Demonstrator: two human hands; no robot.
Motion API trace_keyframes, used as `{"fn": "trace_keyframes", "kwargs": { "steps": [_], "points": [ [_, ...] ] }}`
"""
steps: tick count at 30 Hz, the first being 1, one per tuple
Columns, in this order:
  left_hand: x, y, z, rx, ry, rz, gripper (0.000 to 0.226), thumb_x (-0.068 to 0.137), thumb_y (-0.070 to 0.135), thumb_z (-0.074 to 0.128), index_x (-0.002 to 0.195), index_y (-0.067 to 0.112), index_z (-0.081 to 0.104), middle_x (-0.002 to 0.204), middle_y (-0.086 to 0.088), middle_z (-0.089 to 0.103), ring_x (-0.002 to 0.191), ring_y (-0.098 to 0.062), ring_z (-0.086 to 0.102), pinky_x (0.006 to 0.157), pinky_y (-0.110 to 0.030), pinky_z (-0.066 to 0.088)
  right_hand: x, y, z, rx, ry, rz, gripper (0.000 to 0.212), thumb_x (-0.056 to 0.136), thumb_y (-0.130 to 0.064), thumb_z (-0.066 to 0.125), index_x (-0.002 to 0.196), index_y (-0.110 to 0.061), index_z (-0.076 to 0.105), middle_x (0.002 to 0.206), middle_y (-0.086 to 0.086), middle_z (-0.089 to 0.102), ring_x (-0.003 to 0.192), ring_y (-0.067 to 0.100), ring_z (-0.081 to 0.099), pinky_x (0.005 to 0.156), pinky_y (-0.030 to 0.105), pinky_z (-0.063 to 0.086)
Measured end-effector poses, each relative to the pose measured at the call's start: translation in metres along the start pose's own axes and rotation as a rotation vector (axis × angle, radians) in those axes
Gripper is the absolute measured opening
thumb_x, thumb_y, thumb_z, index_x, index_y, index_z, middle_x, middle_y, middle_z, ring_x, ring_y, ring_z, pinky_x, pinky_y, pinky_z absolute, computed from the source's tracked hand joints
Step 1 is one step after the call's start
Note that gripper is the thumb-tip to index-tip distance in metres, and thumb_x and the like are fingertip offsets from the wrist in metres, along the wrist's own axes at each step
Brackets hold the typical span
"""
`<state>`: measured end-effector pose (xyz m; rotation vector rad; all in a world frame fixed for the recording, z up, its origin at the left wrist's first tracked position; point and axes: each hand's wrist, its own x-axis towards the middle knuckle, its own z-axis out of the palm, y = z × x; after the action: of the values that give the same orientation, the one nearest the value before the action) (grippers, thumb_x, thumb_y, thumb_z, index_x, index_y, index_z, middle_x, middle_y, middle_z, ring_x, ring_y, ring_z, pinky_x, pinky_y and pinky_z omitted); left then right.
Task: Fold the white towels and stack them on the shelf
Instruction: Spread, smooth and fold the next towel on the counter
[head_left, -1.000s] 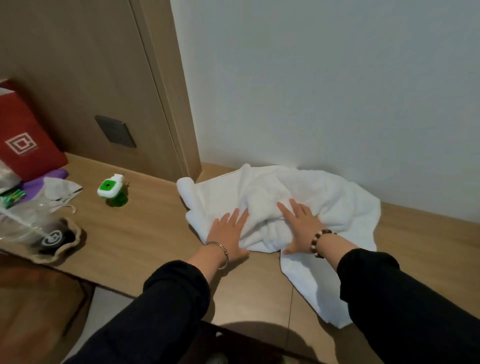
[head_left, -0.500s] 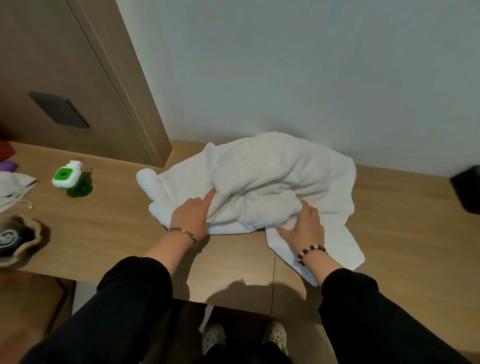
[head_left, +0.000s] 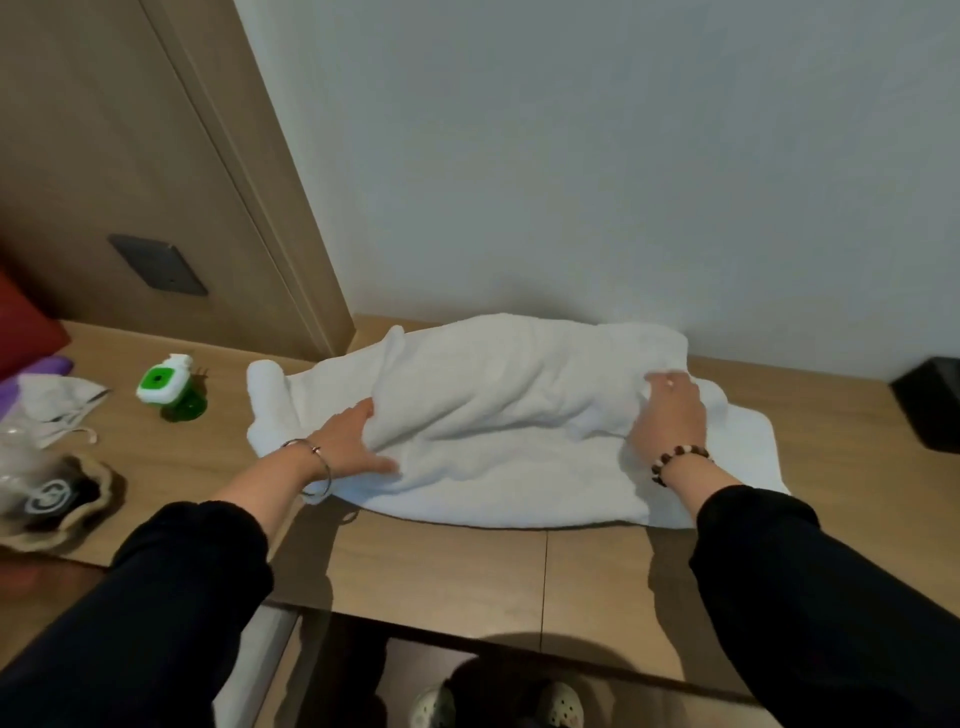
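The table carries the same things as a moment ago, but the towel on it looks quite different. Half a second back it is a rumpled heap with one corner hanging over the front edge. Now it lies drawn out long from left to right against the wall, wholly on the table, with an upper layer humped along the back and a flatter layer spread toward the front edge. The two hands, which a second ago press flat side by side on the middle of the cloth, now stand well apart at its two ends. The left grip is clamped on the left end of the upper layer, fingers tucked under the fold and thumb lying on the layer below. The right grip is closed over a bunch of cloth at the right end. This looks like the straightening that comes before a fold: the heap is pulled into a strip, though it is not yet flat or squared, and nothing is stacked. A white roll lies touching the towel's left end, and a green-topped bottle stands beyond it, apart.
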<state>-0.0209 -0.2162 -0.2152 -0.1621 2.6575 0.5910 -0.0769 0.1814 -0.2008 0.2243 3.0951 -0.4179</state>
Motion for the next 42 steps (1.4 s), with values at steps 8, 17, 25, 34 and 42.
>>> {"fn": "trace_keyframes", "kwargs": {
  "steps": [8,17,25,34,42],
  "points": [
    [-0.005,0.056,-0.011,-0.232,0.357,0.13,0.033,0.091,0.01,0.056,0.124,0.009,0.053,0.124,-0.014,0.058,0.115,-0.033,0.052,0.092,-0.03,0.038,0.01,-0.127,-0.011,-0.106,-0.193,-0.6,0.105,0.073,-0.017,0.067,0.151,-0.031,-0.001,0.158,0.009,-0.005,0.145,0.028,-0.002,0.116,0.05,0.003],
    [-0.04,0.088,-0.068,0.002,0.272,0.411,0.026,0.077,0.001,0.058,0.1,0.011,0.065,0.101,-0.007,0.067,0.098,-0.029,0.059,0.07,-0.025,0.036,0.016,-0.159,-0.039,-0.124,-0.366,-0.671,0.033,0.075,-0.027,0.067,0.104,-0.019,0.052,0.109,0.005,0.062,0.103,0.029,0.058,0.075,0.028,0.041],
    [-0.034,0.163,-0.173,0.032,0.822,0.115,0.019,0.085,0.025,0.056,0.087,0.009,0.065,0.095,-0.017,0.068,0.09,-0.038,0.06,0.062,-0.031,0.034,0.032,-0.209,-0.165,0.212,0.536,-0.494,0.011,0.08,-0.009,0.054,0.089,-0.013,0.049,0.1,0.011,0.052,0.071,0.034,0.053,0.051,0.029,0.025],
    [-0.096,0.211,-0.299,-0.95,0.228,0.529,0.044,0.089,0.049,0.05,0.116,0.016,0.058,0.111,0.002,0.061,0.094,-0.01,0.056,0.082,-0.03,0.047,0.027,-0.221,-0.318,0.785,0.571,-0.503,0.038,0.083,-0.004,0.057,0.062,-0.02,0.03,0.061,-0.005,0.04,0.058,0.015,0.036,0.044,0.018,0.025],
    [-0.12,0.225,-0.312,-0.845,0.248,0.516,0.032,0.086,0.033,0.066,0.106,0.007,0.065,0.104,-0.011,0.067,0.09,-0.021,0.064,0.083,-0.032,0.051,0.014,-0.226,-0.349,1.063,0.452,-0.566,0.039,0.088,0.003,0.052,0.061,-0.018,0.033,0.064,-0.001,0.038,0.067,0.011,0.029,0.051,0.026,0.026]
  ]
}}
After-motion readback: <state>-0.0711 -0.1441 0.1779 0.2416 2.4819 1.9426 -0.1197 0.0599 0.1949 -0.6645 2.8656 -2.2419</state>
